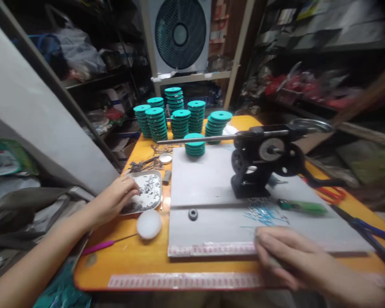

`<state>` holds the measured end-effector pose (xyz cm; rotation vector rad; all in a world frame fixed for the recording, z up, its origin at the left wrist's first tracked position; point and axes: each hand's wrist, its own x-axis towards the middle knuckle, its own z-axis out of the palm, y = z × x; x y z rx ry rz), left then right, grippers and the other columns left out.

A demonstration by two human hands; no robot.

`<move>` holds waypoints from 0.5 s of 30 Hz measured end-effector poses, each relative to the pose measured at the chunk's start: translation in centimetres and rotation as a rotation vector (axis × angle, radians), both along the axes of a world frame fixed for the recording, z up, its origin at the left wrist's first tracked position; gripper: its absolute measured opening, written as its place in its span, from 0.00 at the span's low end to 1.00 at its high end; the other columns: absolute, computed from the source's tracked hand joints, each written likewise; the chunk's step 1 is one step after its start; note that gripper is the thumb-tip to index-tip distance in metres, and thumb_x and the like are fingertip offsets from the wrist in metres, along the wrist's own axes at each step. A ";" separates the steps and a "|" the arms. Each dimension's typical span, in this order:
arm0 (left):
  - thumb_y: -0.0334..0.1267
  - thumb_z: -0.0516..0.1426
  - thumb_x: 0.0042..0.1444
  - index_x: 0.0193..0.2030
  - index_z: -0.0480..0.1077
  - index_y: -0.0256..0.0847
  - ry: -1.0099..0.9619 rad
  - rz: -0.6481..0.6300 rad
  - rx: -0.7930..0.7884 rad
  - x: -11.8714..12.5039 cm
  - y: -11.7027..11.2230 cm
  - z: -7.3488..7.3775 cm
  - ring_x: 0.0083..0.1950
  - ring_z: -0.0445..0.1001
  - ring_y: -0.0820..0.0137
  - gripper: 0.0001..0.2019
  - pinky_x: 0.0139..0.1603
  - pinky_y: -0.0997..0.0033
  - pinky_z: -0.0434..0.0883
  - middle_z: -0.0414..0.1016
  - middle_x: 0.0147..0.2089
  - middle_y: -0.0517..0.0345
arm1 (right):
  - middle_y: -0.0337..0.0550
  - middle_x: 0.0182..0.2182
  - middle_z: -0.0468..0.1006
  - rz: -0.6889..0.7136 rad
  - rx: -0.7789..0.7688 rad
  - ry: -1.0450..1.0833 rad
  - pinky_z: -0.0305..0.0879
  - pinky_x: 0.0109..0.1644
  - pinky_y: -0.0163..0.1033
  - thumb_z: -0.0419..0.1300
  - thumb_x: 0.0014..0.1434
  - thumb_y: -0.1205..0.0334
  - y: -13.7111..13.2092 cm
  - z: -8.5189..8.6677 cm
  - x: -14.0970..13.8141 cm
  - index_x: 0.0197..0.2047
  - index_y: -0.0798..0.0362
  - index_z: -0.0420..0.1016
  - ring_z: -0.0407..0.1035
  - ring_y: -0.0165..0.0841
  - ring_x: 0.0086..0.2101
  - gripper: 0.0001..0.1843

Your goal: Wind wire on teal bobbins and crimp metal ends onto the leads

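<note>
My left hand (123, 193) reaches into a white tray (161, 194) of small grey pieces; its fingers are bent together, and whatever lies between the fingertips is hidden. My right hand (285, 252) is curled closed over the front edge of the grey board (199, 182); what it grips, if anything, cannot be made out. Just beyond it lie short blue wire-like pieces (262, 215). A small dark ring (193, 214) rests on the board's left part. Close to the tray are a round white disc (149, 224) and a thin tool with a magenta handle (99, 247).
A black hand-cranked machine (255, 171) stands on the board, its long metal rod (195, 139) pointing left. Stacks of green spools (181, 122) fill the table's back. Red-handled scissors (335, 195), a green-handled tool (303, 207) and blue-handled pliers (377, 231) lie right. Printed measuring strips (179, 281) run along the front.
</note>
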<state>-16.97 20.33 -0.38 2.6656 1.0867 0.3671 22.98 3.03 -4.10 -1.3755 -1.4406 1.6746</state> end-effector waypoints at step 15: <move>0.37 0.54 0.63 0.57 0.65 0.40 -0.331 -0.341 0.100 13.9 -10.8 2.7 0.46 0.73 0.66 0.16 0.44 0.71 0.73 0.74 0.45 0.49 | 0.34 0.15 0.66 0.163 0.003 0.218 0.53 0.23 0.27 0.50 0.66 0.43 0.3 3.3 -4.1 0.32 0.59 0.73 0.54 0.20 0.15 0.27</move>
